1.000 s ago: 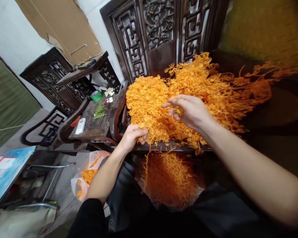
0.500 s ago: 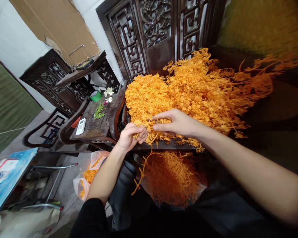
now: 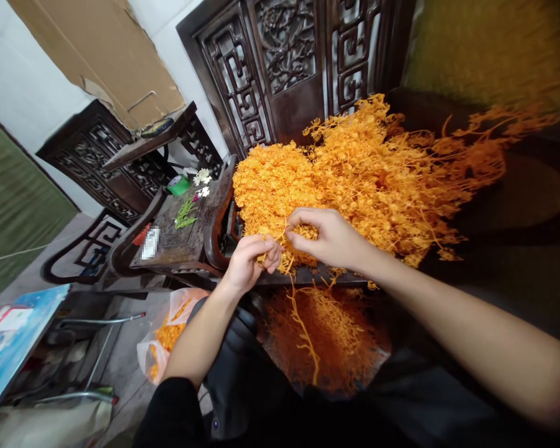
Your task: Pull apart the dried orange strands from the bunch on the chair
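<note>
My left hand is closed around an orange dried-flower stem, in front of the heap. Close beside it, thumb and forefinger of my right hand pinch the same thin orange material. From between the hands a branched orange stem hangs down over the seat edge. Just behind both hands lies a large heap of orange dried flowers, with loose stems spreading to the right. The exact spot where the fingertips meet the stem is partly hidden.
Below the seat, more orange stems lie in a heap. A plastic bag of orange pieces stands on the floor at left. A wooden side table carries green tape and small sprigs. Behind rises a carved chair back.
My right thumb and forefinger have come together on the orange material. The hanging stem has swung from lower left to lower right. My left hand stays nearly in place, still closed.
</note>
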`<state>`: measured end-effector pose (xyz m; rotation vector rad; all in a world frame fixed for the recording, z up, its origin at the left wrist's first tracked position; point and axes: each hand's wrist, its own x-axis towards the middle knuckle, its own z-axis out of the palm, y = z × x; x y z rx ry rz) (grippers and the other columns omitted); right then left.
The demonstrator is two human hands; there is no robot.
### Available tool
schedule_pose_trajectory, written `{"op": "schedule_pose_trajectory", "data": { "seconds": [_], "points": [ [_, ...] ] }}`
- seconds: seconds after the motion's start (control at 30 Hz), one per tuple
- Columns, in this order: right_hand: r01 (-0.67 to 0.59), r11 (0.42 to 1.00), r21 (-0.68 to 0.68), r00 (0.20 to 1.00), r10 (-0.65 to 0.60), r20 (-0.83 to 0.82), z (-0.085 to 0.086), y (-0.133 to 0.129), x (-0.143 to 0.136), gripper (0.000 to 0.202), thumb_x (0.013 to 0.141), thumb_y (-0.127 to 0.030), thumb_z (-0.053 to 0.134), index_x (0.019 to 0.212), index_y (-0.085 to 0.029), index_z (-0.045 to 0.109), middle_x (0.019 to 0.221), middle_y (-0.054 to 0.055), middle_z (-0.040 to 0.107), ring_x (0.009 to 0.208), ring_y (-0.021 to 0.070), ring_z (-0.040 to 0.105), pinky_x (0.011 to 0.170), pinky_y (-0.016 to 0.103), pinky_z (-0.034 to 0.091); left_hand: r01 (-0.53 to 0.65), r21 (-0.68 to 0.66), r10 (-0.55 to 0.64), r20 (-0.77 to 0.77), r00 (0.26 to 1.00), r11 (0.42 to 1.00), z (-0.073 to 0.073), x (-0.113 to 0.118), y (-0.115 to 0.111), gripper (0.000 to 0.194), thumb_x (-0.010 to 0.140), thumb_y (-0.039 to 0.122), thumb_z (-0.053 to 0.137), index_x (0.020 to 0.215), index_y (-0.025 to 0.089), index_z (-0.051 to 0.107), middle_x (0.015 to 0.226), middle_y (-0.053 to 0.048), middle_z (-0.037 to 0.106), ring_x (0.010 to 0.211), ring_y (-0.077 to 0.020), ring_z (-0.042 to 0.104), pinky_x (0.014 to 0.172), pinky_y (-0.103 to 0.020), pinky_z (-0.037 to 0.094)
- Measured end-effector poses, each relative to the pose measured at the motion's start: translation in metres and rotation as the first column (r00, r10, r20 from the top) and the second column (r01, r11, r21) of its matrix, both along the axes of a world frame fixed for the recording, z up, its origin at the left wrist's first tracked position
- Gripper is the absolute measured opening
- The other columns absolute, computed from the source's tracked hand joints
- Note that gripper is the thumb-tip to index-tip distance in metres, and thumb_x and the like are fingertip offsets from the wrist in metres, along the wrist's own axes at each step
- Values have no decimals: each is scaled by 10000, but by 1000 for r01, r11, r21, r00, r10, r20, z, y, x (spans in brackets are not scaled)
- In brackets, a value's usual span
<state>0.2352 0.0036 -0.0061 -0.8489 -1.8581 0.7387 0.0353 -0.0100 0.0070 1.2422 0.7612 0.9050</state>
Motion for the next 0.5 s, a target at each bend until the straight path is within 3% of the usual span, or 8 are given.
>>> {"op": "schedule_pose_trajectory", "data": {
  "seconds": [0.1,0.17,0.2,0.27,0.37,0.43,0.5],
  "points": [
    [50,991,121,990,-65,121,-9,10,6,65,846,-212,596,844,-205,661,922,63,718,879,214,671,848,376,510,-32,-8,32,0,999,999,6,1,-7,373,801,311,641,493,192,467,447,28,381,440,-114,435,641,-355,430],
    [130,984,119,977,-147,154,-13,20,14,41,807,-211,618,816,-205,658,946,76,725,915,236,679,862,403,521,-91,21,91,11,996,996,13,0,-12,391,790,322,629,472,205,432,417,35,339,416,-112,406,648,-368,448],
    [177,983,56,976,-183,123,-14,25,18,21,785,-207,633,795,-206,651,951,78,731,899,237,684,826,401,532,-122,47,122,15,992,991,15,-1,-14,395,789,325,623,467,208,427,410,35,328,410,-113,400,627,-363,441],
    [193,962,-195,978,-203,-36,-10,31,24,55,756,-211,669,760,-206,615,938,83,740,760,206,683,640,354,522,-149,91,148,15,989,985,18,-3,-15,391,793,316,620,466,203,439,413,30,328,410,-115,403,564,-337,393],
    [-81,840,-536,924,-138,-356,1,28,26,184,734,-249,744,796,-215,575,863,67,720,488,125,566,382,270,313,-98,84,98,-2,995,992,15,-5,-10,393,806,296,627,470,189,454,423,28,347,417,-110,414,524,-308,326],
    [-259,767,-587,871,-79,-486,7,22,23,237,736,-303,784,897,-220,631,799,28,672,437,103,507,349,255,239,-59,61,60,-20,998,996,9,-6,-7,392,813,299,637,481,181,466,432,29,370,426,-106,422,526,-300,320],
    [-333,733,-593,850,-39,-525,10,18,19,322,768,-412,803,1005,-226,689,753,0,612,444,93,481,348,251,226,-27,48,30,-58,998,998,4,-8,-5,390,823,315,655,501,172,488,451,27,407,442,-103,435,536,-294,326]
  ]
}}
